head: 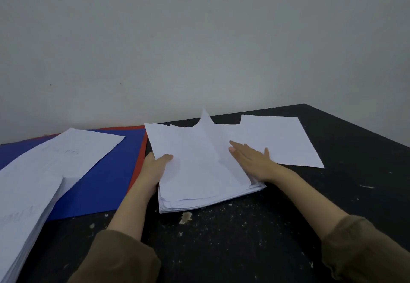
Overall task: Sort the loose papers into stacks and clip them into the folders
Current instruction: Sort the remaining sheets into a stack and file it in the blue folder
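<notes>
A black table (332,194) fills the near part of the scene and its surface is scratched, with many pale specks and one chipped spot (186,217) just in front of the middle pile. Behind it a plain grey-white wall (199,38) takes the whole far part. On the left a blue folder (106,183) lies flat, and under it a red folder (142,149) shows only as a thin border along the far and right edges. Over the blue folder, at the left edge, rests a thick stack of white papers (33,183) with faint writing on the top sheet; its near end leaves the picture. In the middle lies the loose pile of papers (199,183), white, not well aligned, the edges stepped at the near side and several corners showing at the far side. One sheet (213,145) of this pile is lifted and curved, its corner pointing up toward the wall. Far right of the pile a single sheet (281,140) lies flat on the table. The left hand (155,167) holds the left edge of the pile, the thumb on top and the fingers hidden below. The right hand (250,158) lies flat with straight fingers on the pile beside the lifted sheet, gripping nothing. Both arms wear olive-brown sleeves (366,249).
</notes>
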